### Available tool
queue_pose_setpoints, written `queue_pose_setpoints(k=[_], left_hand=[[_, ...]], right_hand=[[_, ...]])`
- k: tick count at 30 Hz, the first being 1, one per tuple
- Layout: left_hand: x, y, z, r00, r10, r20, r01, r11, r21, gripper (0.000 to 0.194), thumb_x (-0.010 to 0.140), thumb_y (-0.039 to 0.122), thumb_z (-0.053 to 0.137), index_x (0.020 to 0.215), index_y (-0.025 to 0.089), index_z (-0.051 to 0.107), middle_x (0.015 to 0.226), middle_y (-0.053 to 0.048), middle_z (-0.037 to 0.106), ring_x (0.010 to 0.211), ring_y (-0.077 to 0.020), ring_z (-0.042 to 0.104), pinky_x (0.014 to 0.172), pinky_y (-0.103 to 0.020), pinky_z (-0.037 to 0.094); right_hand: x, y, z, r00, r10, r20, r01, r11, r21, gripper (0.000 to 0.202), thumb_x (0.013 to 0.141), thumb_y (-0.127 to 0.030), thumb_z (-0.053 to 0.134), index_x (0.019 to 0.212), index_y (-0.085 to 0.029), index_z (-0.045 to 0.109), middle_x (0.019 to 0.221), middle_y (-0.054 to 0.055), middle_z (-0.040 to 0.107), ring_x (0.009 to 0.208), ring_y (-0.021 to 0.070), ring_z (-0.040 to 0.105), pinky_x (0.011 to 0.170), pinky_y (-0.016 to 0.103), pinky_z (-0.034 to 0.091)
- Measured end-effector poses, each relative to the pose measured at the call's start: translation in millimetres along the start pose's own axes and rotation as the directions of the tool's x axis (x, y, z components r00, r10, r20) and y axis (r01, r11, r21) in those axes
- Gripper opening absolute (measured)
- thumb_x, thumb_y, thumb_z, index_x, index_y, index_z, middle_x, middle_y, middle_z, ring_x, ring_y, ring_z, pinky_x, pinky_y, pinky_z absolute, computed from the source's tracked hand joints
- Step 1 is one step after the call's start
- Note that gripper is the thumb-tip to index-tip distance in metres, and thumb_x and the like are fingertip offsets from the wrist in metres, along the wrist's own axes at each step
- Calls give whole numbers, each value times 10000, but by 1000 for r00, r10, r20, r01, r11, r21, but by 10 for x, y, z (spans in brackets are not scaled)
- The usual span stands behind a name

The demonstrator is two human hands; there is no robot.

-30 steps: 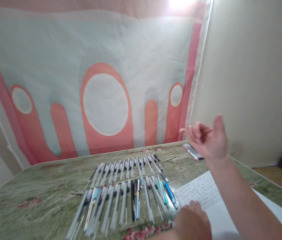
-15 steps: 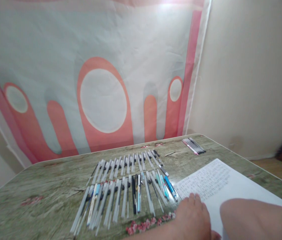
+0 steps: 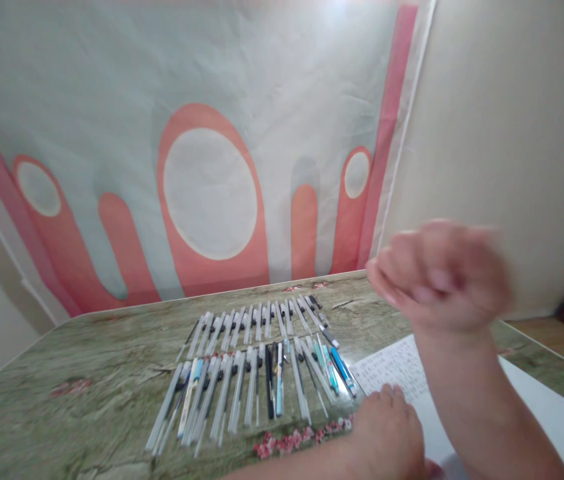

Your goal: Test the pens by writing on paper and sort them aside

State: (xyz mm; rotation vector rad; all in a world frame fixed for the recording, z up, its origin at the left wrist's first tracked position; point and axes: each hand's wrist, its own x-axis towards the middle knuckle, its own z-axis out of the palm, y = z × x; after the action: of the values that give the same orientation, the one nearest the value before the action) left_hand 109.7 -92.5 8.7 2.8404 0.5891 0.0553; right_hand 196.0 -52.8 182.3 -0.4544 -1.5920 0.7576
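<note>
My left hand [image 3: 389, 427] lies palm down on the left edge of a white sheet of paper [image 3: 537, 400], its fingers flat. Handwritten lines cover the sheet's upper left part. My right hand [image 3: 445, 277] is raised well above the paper, closed in a fist and smeared by motion; nothing shows sticking out of it. Its forearm hides the middle of the sheet. Left of the paper lie two rows of pens: a back row [image 3: 247, 327] of clear pens with dark parts, and a front row [image 3: 237, 393] mixing clear ones with black, light blue and teal ones.
A blue pen [image 3: 343, 372] ends the front row beside the paper. The table [image 3: 112, 393] has a green wood-grain top with pink flower prints. Behind it hangs a grey sheet [image 3: 282, 100] with orange shapes, next to a plain wall [image 3: 502, 133].
My right arm has lifted from low over the paper, bringing the fist up into view. It now covers the small group of pens at the back right. My left hand stays put.
</note>
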Motion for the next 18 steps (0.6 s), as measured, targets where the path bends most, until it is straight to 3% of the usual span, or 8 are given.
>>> queue_pose_setpoints(k=[2, 4, 6, 9, 10, 14, 18], left_hand=[[19, 3, -1, 999, -40, 36, 39, 999, 23, 721, 742, 537, 424, 1205, -16, 407, 1292, -260, 316, 1172, -364, 316, 852, -462, 373], [37, -1, -12, 997, -34, 64, 30, 998, 58, 692, 738, 532, 426, 1193, 10, 442, 1282, -243, 345, 1159, -345, 347, 853, -439, 381], [47, -14, -16, 998, -16, 63, 10, 995, 100, 636, 734, 517, 436, 1125, 22, 519, 1226, -236, 422, 1121, -335, 394, 832, -417, 398], [43, -46, -10, 999, 23, 25, -27, 988, 155, 553, 726, 519, 452, 966, 51, 623, 1081, -209, 544, 1044, -308, 456, 783, -373, 416], [35, -58, -12, 999, 39, 17, -41, 986, 164, 524, 726, 517, 458, 915, 65, 643, 1022, -194, 575, 1009, -294, 478, 761, -359, 421], [-28, -98, -120, 996, 83, 15, -85, 985, 149, 372, 722, 456, 509, 721, 122, 671, 785, -132, 627, 794, -239, 550, 632, -319, 435], [-130, -145, -429, 998, 58, 34, -62, 991, 120, 360, 731, 434, 501, 653, 130, 675, 646, -123, 617, 638, -227, 567, 546, -316, 421]], right_hand=[[242, 330, 8, 993, 114, -34, -118, 983, -144, 247, 806, -355, 476, 640, -173, 499, 512, -48, 459, 415, 48, 417, 422, 179, 367], [359, 790, -21, 939, 339, -60, -333, 849, -410, 218, 741, -359, 543, 669, -155, 518, 528, -40, 489, 417, 52, 426, 399, 175, 340], [334, 1260, -60, 839, 531, -118, -463, 582, -669, 205, 720, -341, 540, 699, -137, 550, 562, -10, 545, 456, 73, 477, 420, 180, 349], [150, 1753, -90, 744, 634, -211, -378, 139, -915, 193, 728, -290, 493, 684, -135, 600, 682, 61, 630, 652, 137, 578, 545, 200, 389], [88, 1843, -91, 731, 642, -231, -364, 81, -928, 208, 732, -284, 479, 692, -130, 612, 726, 88, 642, 705, 163, 590, 574, 214, 395], [-45, 1985, -90, 679, 688, -255, -338, -15, -941, 268, 712, -333, 486, 721, -116, 644, 801, 156, 651, 784, 238, 603, 612, 263, 414], [-72, 2050, -107, 637, 735, -232, -304, -37, -952, 283, 684, -329, 506, 768, -111, 666, 838, 180, 653, 793, 256, 611, 616, 275, 428]])
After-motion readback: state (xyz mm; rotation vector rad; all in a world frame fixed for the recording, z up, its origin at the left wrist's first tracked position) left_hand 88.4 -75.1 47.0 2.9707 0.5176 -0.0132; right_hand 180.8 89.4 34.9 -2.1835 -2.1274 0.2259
